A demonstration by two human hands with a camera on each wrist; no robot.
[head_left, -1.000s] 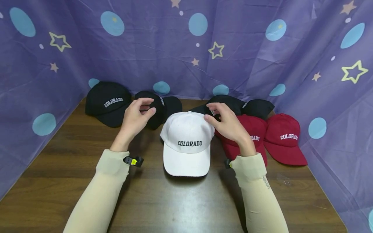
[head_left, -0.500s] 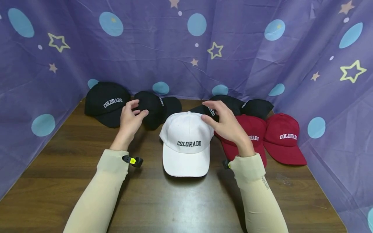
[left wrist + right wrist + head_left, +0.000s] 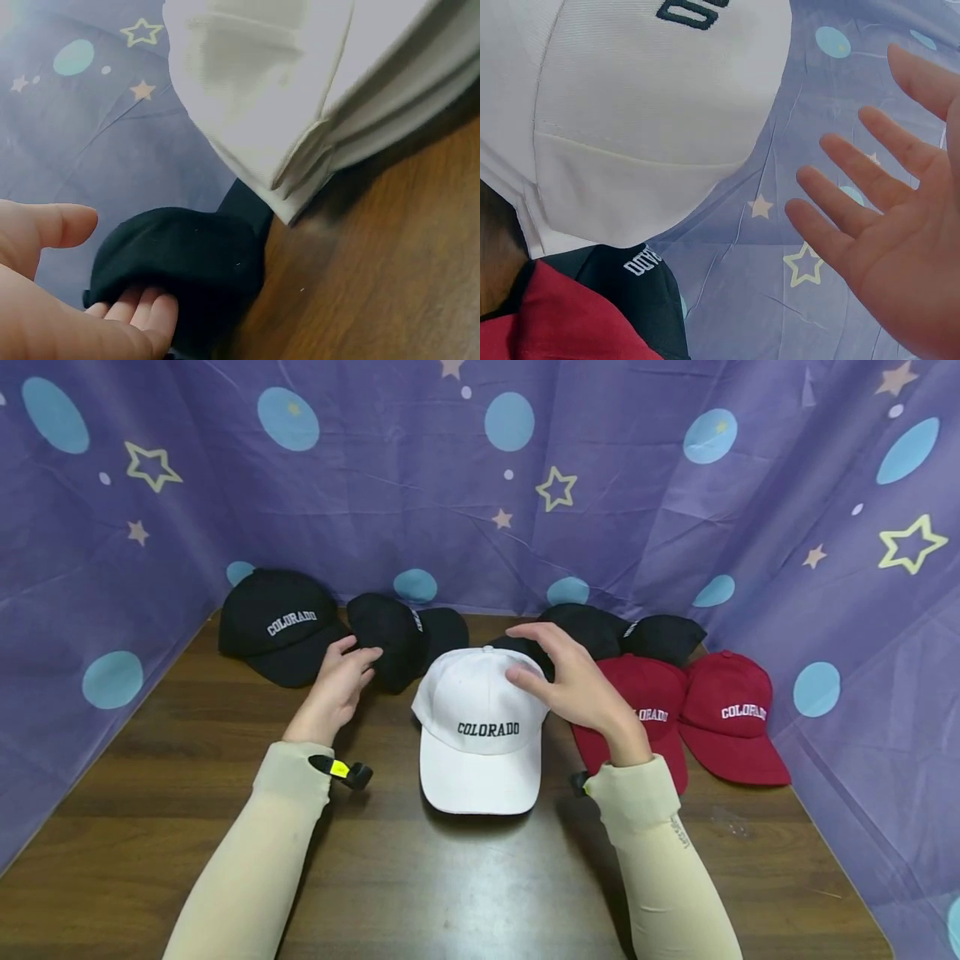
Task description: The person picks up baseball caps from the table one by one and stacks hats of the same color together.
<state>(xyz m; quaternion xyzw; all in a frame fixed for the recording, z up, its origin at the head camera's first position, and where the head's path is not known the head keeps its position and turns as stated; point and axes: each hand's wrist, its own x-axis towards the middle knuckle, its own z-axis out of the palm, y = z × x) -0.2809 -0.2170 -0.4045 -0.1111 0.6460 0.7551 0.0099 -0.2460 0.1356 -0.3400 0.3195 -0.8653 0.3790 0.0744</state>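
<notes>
In the head view a white baseball cap (image 3: 483, 718) marked COLORADO sits mid-table, its brim towards me. Layered edges show at its side in the left wrist view, like caps stacked together. My left hand (image 3: 335, 687) is left of it, fingers loosely bent, by a black cap (image 3: 386, 639); whether the fingertips touch that cap I cannot tell. It holds nothing. My right hand (image 3: 581, 687) hovers at the white cap's upper right, thumb and fingers spread. In the right wrist view the fingers of this hand (image 3: 885, 217) are apart from the white cap.
Another black cap (image 3: 281, 627) lies at the far left. Behind the right hand are more black caps (image 3: 663, 639). Two red caps, a partly covered one (image 3: 641, 689) and one farther right (image 3: 727, 718), lie on the wooden table (image 3: 465, 893). A purple curtain (image 3: 420, 510) hangs behind.
My left hand has moved left and down, away from the white cap, and its fingers have turned. The right hand has shifted slightly left over the white cap. The caps stay put.
</notes>
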